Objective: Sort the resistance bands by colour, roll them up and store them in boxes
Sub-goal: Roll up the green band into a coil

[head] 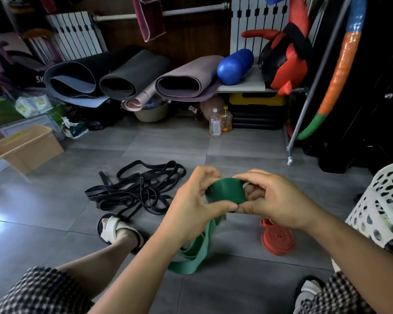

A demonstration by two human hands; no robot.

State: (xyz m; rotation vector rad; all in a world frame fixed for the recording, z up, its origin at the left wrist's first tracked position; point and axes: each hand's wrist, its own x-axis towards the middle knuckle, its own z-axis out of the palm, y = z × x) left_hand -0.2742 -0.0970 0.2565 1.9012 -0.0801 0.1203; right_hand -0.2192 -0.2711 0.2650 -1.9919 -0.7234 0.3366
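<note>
The band (226, 192) I hold is dark green — its loose tail a paler green. The tangle (136, 189) is black, the coil (278, 240) orange-red. My shorts (41, 291) are black-and-white check, my sandal (114, 227) cream on black. Floor tiles (168, 143) are grey, the box (25, 147) tan, the basket (386, 200) white — the roller (235, 66) blue.

The far side of the dark green rubber roll (225, 191) is hidden behind the fingers of the left hand (195, 200) and right hand (272, 200). Its loose tail disappears behind the left wrist. The white perforated plastic basket (381, 200) is cut off at the right edge, its contents unreadable. The open tan cardboard box (25, 146) shows no interior. Labels on the clear plastic bottles (216, 123) are too small to read.
</note>
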